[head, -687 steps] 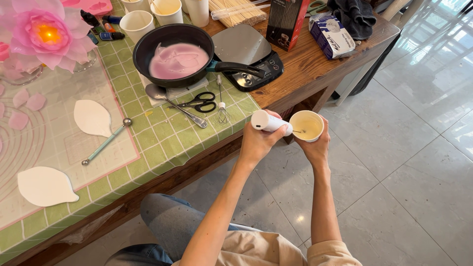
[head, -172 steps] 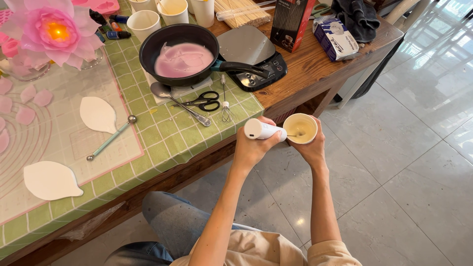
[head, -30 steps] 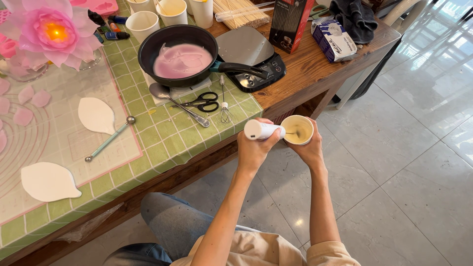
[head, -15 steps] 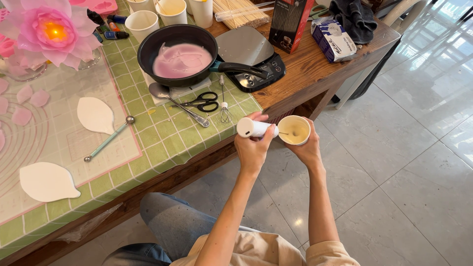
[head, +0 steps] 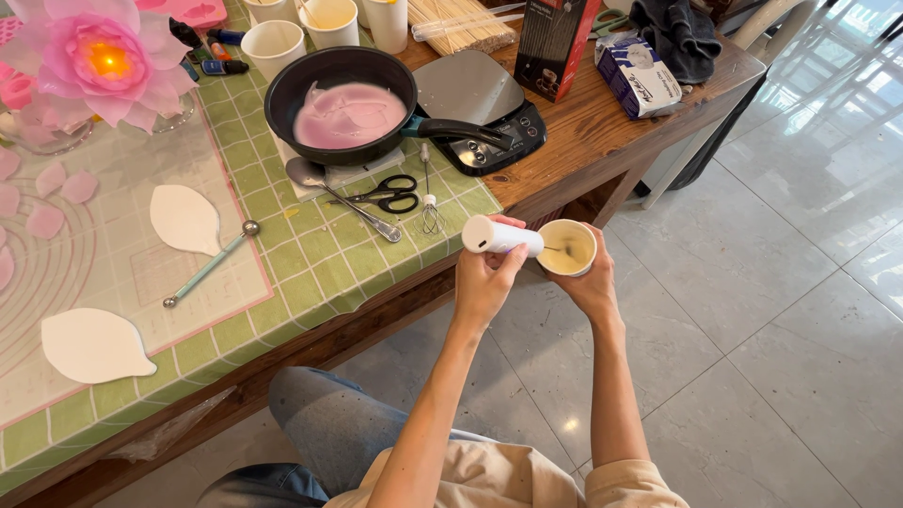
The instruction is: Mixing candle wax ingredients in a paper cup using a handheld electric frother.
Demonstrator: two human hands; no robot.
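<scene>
Two hands work just off the tabletop (head: pixel 564 160) edge: the left hand (head: pixel 484 282) has its grip clamped on a white handheld frother (head: pixel 501 235), and the right hand (head: pixel 591 287) is closed round a small paper cup (head: pixel 566 247) of pale yellow liquid. The whisk tip sits inside; keeping it submerged and the cup level should prevent splashing. Compared with half a second earlier, hands and cup sit very slightly lower and rightward.

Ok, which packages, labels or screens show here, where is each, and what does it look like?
Box: tall, dark with red, upright at the table's far edge.
Pack: soft, white and blue, lying right of the box.
Scale: flat, black with a steel plate, beside the pan; its display is dark.
</scene>
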